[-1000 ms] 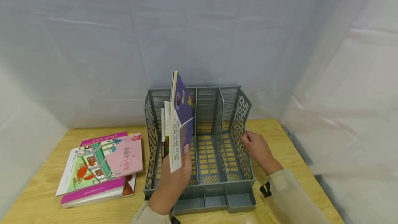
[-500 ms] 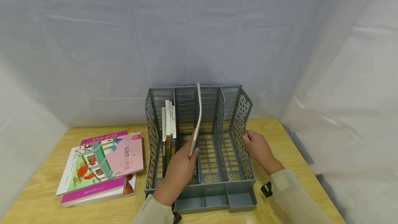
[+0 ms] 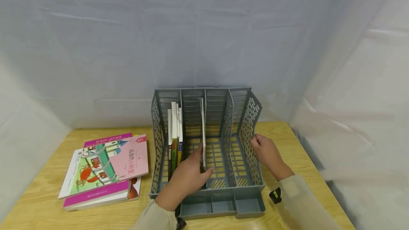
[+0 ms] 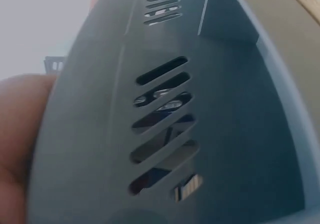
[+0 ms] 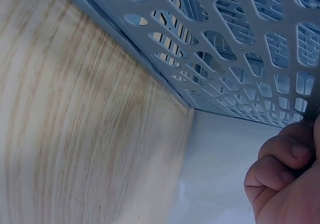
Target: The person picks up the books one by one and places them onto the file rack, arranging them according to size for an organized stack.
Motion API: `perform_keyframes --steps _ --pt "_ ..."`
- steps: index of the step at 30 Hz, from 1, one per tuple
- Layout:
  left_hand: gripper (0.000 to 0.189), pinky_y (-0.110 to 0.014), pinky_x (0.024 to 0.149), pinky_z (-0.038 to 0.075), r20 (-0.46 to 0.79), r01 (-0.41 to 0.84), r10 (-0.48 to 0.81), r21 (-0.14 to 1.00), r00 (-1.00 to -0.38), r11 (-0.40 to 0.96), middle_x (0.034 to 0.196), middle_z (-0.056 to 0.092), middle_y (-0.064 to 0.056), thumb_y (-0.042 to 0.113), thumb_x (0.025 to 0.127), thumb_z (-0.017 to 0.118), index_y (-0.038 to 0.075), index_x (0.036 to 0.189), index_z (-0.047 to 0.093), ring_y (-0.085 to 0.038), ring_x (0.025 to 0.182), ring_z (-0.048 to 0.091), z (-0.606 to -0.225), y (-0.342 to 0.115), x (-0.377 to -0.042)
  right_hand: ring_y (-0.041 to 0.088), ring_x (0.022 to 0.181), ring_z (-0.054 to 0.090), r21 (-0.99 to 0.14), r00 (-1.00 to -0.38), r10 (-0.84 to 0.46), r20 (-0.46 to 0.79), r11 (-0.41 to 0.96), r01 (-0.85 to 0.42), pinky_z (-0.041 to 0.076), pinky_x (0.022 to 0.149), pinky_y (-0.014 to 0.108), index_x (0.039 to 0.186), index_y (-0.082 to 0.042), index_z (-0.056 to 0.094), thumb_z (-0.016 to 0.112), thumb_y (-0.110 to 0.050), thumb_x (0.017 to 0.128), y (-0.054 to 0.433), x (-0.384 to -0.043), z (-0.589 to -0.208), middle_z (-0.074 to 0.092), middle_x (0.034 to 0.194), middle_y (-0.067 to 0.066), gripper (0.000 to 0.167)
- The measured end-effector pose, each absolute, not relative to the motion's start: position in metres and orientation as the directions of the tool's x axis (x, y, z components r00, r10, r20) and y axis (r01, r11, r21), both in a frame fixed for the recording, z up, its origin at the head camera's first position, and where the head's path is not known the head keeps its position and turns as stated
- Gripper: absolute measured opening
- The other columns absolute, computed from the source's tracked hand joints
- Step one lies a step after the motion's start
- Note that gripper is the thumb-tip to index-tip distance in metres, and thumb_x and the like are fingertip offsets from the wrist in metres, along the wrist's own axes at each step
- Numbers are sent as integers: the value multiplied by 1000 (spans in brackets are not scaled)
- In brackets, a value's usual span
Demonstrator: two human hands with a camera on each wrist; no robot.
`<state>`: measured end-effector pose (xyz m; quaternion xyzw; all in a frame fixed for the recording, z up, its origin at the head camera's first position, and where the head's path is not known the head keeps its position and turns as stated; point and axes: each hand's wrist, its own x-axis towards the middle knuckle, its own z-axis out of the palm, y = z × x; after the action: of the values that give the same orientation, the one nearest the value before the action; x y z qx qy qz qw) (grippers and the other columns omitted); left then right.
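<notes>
A grey plastic file organizer [image 3: 218,191] with upright compartments stands on the table. My left hand [image 3: 186,176] is at the front of its second compartment, around the edge of a thin book [image 3: 203,130] standing upright along the divider. The index finger lies along the book's left side, and the thumb is spread away to the right. In the left wrist view, the organizer's slotted front wall [image 4: 95,134] hides most of this hand. My right hand [image 3: 266,153] grips the front edge of the right side wall, fingers curled there in the right wrist view [image 5: 285,169].
Several thin books [image 3: 174,134] stand in the leftmost compartment. Left of the organizer lies a stack of picture books, with a pink-and-green crab cover [image 3: 105,162] on top. Small trays [image 3: 223,207] run along the organizer's front. A pale sheet [image 3: 204,38] hangs behind the table.
My left hand has lowered the book from above the organizer into the second compartment, and its thumb has moved off the cover. The right hand keeps its grip on the side wall.
</notes>
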<state>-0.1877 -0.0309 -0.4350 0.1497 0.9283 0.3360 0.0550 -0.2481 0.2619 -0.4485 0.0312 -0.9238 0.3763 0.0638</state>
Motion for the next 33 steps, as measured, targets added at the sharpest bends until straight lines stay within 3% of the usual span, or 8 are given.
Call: perform_keyframes --steps 7,12,20,24,26,28,30,33 --pt "93 -28 48 44 101 314 326 629 -940 712 158 45 -19 26 101 70 27 168 4 -11 50 51 -427 -37 -185 19 52 33 -686 -992 -9 124 721 -92 32 54 32 74 -14 39 41 -20 107 261 -248 -447 38 61 2 34" --pt "98 -30 49 45 83 290 312 643 -947 709 162 37 -22 29 99 72 33 167 2 -12 49 51 -425 -38 -187 19 52 33 -693 -994 1 114 717 -79 32 53 32 74 -14 39 42 -20 106 260 -248 -448 38 61 2 33" --pt "94 -30 43 41 48 259 309 672 -950 694 162 39 -18 34 98 74 18 167 14 -15 43 47 -425 -43 -180 20 53 34 -699 -997 14 81 714 -47 33 54 33 76 -13 40 42 -20 106 260 -247 -448 40 61 3 31" --pt "81 -43 74 58 62 302 347 648 -936 699 158 46 -16 30 99 71 11 164 27 -28 91 71 -418 -56 -171 20 53 35 -704 -997 11 78 709 -47 33 53 33 76 -13 40 42 -21 106 262 -247 -447 40 62 3 30" --pt "70 -48 90 56 71 347 396 638 -915 688 148 57 -12 29 100 70 9 159 38 -29 113 66 -408 -67 -166 20 53 35 -704 -997 9 80 708 -51 34 53 33 77 -13 40 41 -21 106 262 -247 -447 40 62 3 30" --pt "56 -46 96 55 64 387 460 651 -885 653 131 67 -3 31 102 67 12 152 50 -22 116 65 -394 -80 -161 20 53 35 -706 -996 5 86 705 -57 34 53 34 77 -13 40 41 -21 106 263 -247 -447 40 62 3 30" --pt "42 -37 87 57 64 402 492 672 -868 622 112 71 8 35 103 65 17 141 61 -11 101 67 -379 -95 -155 21 53 35 -709 -996 2 90 702 -62 34 53 34 77 -12 40 41 -20 106 263 -247 -448 40 62 3 31" --pt "24 -28 72 55 103 371 413 668 -905 645 90 68 16 40 102 65 23 118 70 -2 81 63 -360 -121 -154 21 52 36 -704 -995 4 96 708 -64 34 53 34 76 -12 40 40 -20 106 265 -246 -449 41 61 3 31"
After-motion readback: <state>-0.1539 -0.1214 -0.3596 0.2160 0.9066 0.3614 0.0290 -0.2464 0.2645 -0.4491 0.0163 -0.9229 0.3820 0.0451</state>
